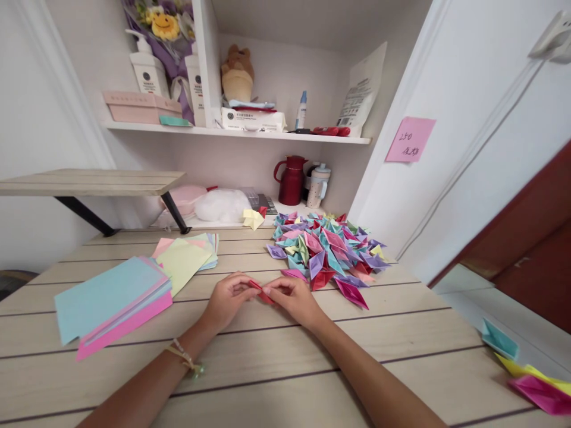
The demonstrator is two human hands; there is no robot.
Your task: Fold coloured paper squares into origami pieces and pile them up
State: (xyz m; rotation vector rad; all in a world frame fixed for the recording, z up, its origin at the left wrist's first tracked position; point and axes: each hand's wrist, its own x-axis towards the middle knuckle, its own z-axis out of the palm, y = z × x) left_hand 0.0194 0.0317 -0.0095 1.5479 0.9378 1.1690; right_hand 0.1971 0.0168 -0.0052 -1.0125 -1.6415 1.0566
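Between my two hands, just above the slatted tabletop (250, 368), is a small piece of folded red paper (263, 293). My left hand (232, 295) pinches its left end with thumb and forefinger, while my right hand (292, 297) grips the right end the same way. Fingers cover much of the paper, so its full shape is hidden. Right behind my right hand lies a heap of folded paper boats (330, 246) in pink, purple, red, teal and yellow. To the left of my left hand rest stacks of coloured paper sheets (111, 294), blue and pink on top of one another.
A second paper stack (185, 258) sits farther back. Several paper boats (499, 339) lie at the right edge. A wooden riser (93, 181) stands at back left. Behind are a red thermos jug (292, 181), a cup (318, 185) and a yellow folded paper (253, 219).
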